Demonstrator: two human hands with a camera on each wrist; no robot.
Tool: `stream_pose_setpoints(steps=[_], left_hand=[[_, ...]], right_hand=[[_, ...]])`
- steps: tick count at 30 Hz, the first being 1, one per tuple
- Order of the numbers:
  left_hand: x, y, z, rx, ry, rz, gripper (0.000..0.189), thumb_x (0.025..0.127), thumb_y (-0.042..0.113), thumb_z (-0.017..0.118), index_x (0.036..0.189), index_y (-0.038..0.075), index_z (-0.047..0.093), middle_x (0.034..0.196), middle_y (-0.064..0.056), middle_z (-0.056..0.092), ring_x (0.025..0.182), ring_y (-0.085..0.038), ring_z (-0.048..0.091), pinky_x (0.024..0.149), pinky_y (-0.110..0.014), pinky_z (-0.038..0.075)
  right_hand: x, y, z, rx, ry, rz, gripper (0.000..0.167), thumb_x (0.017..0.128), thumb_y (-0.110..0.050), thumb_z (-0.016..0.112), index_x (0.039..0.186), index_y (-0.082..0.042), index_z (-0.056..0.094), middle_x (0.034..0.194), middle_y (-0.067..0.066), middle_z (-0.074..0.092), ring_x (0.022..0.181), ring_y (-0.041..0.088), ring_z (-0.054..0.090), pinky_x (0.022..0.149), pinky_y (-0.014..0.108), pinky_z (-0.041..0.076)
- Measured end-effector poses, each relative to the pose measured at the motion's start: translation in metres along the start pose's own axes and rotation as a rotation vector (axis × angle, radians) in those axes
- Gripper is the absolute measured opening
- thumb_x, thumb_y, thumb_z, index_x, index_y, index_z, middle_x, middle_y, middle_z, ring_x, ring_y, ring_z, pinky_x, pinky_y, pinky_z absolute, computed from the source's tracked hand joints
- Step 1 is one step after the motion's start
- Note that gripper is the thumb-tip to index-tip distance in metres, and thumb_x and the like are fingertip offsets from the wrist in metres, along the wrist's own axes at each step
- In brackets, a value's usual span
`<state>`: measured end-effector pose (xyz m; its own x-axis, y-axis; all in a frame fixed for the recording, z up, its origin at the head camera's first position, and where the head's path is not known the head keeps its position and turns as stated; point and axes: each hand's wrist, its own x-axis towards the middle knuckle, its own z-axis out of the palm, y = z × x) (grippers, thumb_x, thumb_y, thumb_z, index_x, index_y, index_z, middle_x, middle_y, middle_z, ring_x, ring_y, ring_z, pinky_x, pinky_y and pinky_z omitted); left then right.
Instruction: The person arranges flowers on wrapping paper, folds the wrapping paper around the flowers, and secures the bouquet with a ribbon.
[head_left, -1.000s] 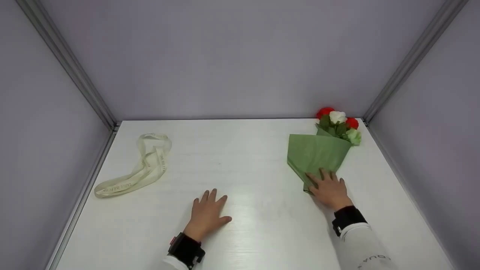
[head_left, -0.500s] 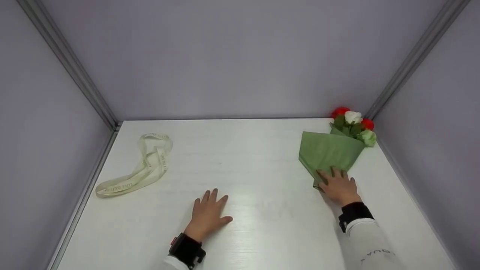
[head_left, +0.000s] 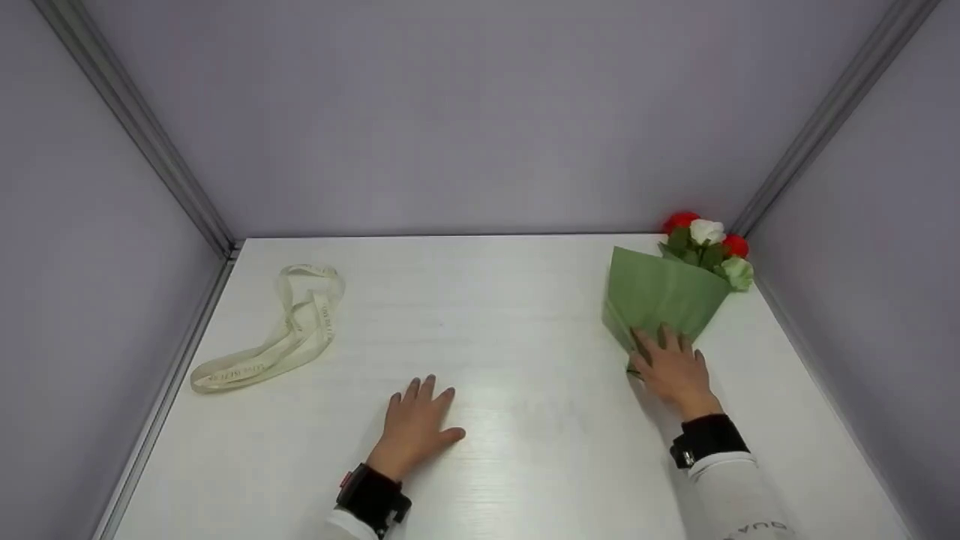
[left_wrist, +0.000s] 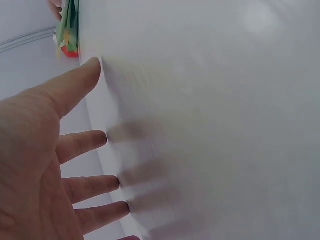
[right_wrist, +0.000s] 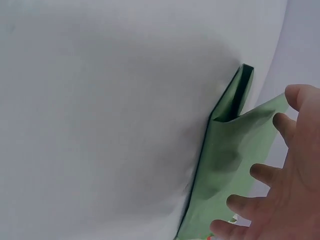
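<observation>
A bouquet (head_left: pixel 667 292) in green wrapping paper lies at the table's right back, its red, white and pale green flowers (head_left: pixel 706 234) toward the corner. Over the narrow lower end of the wrap is my right hand (head_left: pixel 675 375), fingers spread. In the right wrist view the green paper (right_wrist: pixel 220 165) has a folded, open end, and the fingertips appear slightly off it. My left hand (head_left: pixel 414 429) rests on the table with fingers spread and fingertips touching the surface; it holds nothing. A pale printed ribbon (head_left: pixel 300 330) lies loosely looped at the left.
The white table (head_left: pixel 480 315) is bounded by grey walls at the back and both sides. Metal frame posts (head_left: pixel 142 135) stand in the corners. A black camera strap (head_left: pixel 371 499) is on each wrist.
The bouquet has slid right toward the back corner along with my right hand. Since then its paper's left flap has risen. My left hand and the ribbon stay put.
</observation>
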<state>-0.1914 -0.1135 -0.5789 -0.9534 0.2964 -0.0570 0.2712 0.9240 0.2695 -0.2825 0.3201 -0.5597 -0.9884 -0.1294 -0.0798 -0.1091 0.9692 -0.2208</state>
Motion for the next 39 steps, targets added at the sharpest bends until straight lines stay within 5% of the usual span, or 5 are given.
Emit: stream_pose_setpoints(steps=[8, 19, 25, 33, 39], left_hand=[[0.005, -0.019, -0.010, 0.007, 0.123, -0.015, 0.058, 0.087, 0.044, 0.073, 0.129, 0.007, 0.061, 0.133, -0.023, 0.053, 0.122, -0.041, 0.050, 0.092, -0.058, 0.043], [0.012, -0.115, -0.050, 0.002, 0.341, -0.309, 0.051, 0.090, 0.018, 0.068, 0.129, -0.013, 0.053, 0.119, -0.033, 0.055, 0.111, -0.049, 0.052, 0.089, -0.060, 0.042], [0.011, -0.147, -0.053, -0.004, 0.267, -0.405, 0.053, 0.095, 0.015, 0.061, 0.131, -0.020, 0.044, 0.117, -0.038, 0.052, 0.110, -0.053, 0.049, 0.089, -0.063, 0.040], [0.016, -0.149, -0.047, 0.023, 0.260, -0.414, 0.020, 0.095, 0.006, 0.058, 0.094, -0.015, 0.060, 0.094, -0.030, 0.057, 0.093, -0.048, 0.055, 0.077, -0.060, 0.042], [0.025, -0.123, -0.038, 0.022, 0.298, -0.327, 0.016, 0.092, 0.004, 0.061, 0.083, -0.008, 0.066, 0.082, -0.021, 0.058, 0.084, -0.041, 0.058, 0.072, -0.055, 0.044]], right_hand=[[-0.006, -0.018, -0.007, 0.031, 0.104, -0.037, 0.058, 0.105, -0.044, 0.039, 0.152, -0.011, 0.033, 0.151, 0.030, 0.023, 0.136, 0.055, 0.020, 0.100, 0.072, 0.024], [-0.008, -0.041, -0.015, 0.076, 0.174, -0.097, 0.062, 0.103, -0.046, 0.044, 0.151, -0.007, 0.035, 0.151, 0.030, 0.025, 0.133, 0.052, 0.031, 0.103, 0.068, 0.026], [-0.007, -0.047, -0.014, 0.073, 0.189, -0.097, 0.062, 0.103, -0.044, 0.046, 0.151, -0.007, 0.035, 0.151, 0.030, 0.024, 0.131, 0.052, 0.034, 0.103, 0.067, 0.028], [-0.007, -0.065, -0.009, 0.079, 0.221, -0.151, 0.058, 0.102, -0.039, 0.052, 0.150, -0.010, 0.037, 0.149, 0.029, 0.030, 0.128, 0.052, 0.039, 0.100, 0.064, 0.033], [-0.010, -0.087, -0.001, 0.120, 0.208, -0.235, 0.053, 0.101, -0.032, 0.057, 0.146, -0.008, 0.044, 0.148, 0.025, 0.033, 0.131, 0.044, 0.040, 0.098, 0.060, 0.038]])
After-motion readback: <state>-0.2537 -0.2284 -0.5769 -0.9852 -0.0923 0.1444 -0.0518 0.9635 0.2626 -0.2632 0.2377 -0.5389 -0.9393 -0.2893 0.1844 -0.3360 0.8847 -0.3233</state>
